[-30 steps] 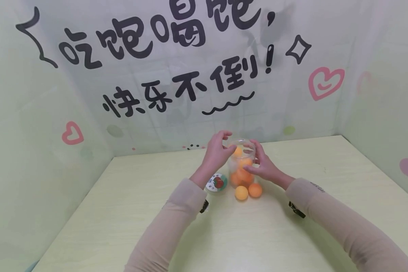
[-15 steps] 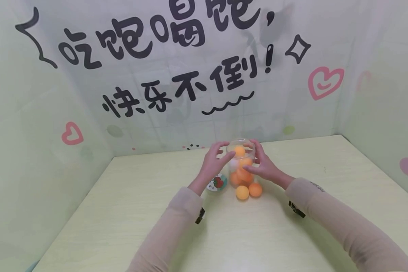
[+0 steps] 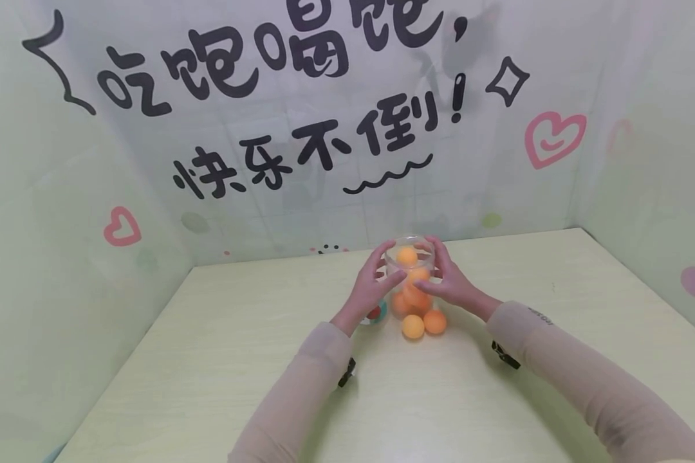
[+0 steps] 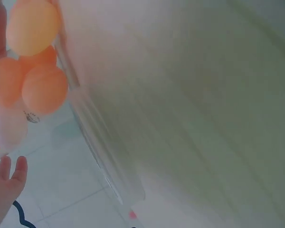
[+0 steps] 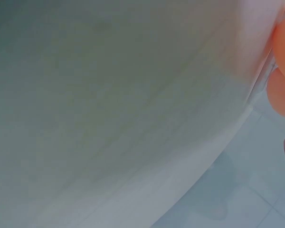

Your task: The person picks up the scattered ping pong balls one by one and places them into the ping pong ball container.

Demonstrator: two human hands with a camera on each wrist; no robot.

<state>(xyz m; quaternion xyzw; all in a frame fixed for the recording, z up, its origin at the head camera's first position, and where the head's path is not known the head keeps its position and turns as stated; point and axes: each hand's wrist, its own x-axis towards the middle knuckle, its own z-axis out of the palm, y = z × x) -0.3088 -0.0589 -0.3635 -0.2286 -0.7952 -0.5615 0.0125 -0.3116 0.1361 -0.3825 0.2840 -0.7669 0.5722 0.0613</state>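
Observation:
A clear plastic jar [image 3: 395, 265] stands upright near the back of the table, with several orange and yellow table tennis balls [image 3: 415, 298] inside. A pale ball [image 4: 9, 127] also shows among them in the left wrist view. My left hand [image 3: 372, 283] grips the jar's left side, thumb across the front. On the opposite side my right hand [image 3: 453, 284] holds it, its thumb also in front. Just before the jar's base lie a yellow ball [image 3: 413, 327] and an orange ball [image 3: 435, 322], side by side.
A round lid [image 3: 376, 314] with a red fruit picture lies left of the jar, partly hidden by my left wrist. Behind the jar, the back wall sheet [image 3: 301, 218] with black lettering rises at the table's [image 3: 237, 360] far edge. Side walls flank the table.
My left hand has come down from above the rim onto the jar's left side, covering more of the lid. A yellow ball has settled near the top inside. The right hand stays put.

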